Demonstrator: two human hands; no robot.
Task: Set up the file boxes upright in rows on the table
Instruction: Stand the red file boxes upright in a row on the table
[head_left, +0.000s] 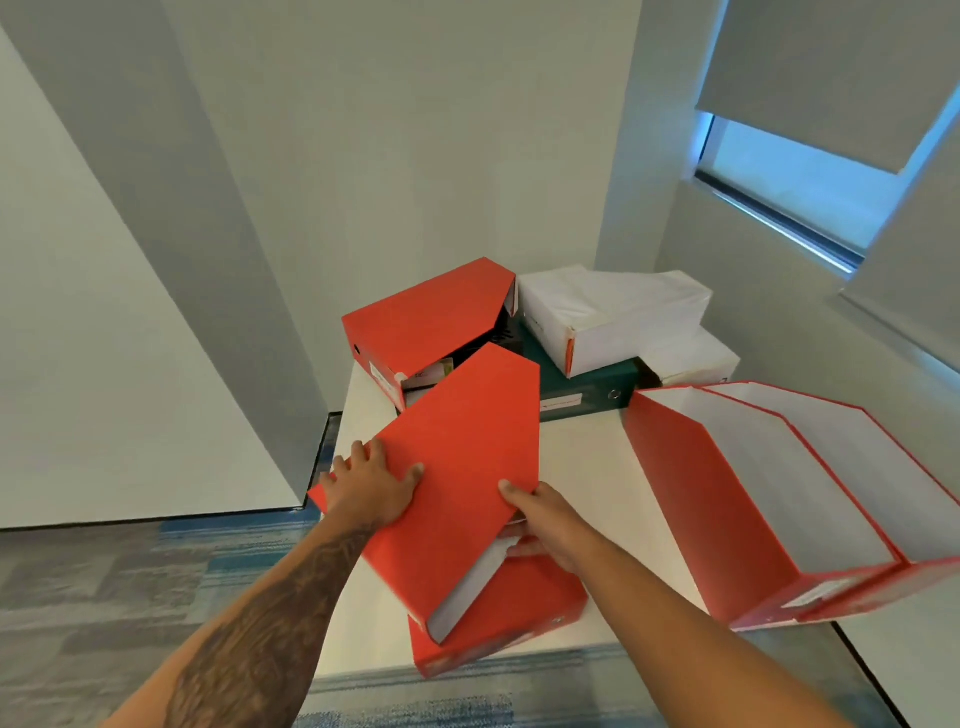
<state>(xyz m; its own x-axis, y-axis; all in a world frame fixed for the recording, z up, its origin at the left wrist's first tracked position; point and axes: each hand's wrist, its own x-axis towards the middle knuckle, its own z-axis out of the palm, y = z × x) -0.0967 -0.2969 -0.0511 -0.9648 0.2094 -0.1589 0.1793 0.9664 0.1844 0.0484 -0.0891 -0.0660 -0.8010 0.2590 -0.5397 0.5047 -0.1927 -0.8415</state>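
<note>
A red file box (457, 467) is tilted above the white table (587, 467), its open white inside facing down to the right. My left hand (371, 486) grips its left edge, thumb on the top face. My right hand (545, 525) grips its right edge, thumb on top and fingers underneath. Beneath it another red file box (509, 618) lies flat at the table's front edge. Two red file boxes (769, 499) stand upright side by side on the right. One more red file box (426, 322) lies flat at the back.
A dark green binder (582, 389) lies at the back of the table with white paper reams (618, 317) stacked on it. Walls close in behind and to the right, where there is a window with a blind (810, 156). Blue-grey carpet (130, 582) lies to the left.
</note>
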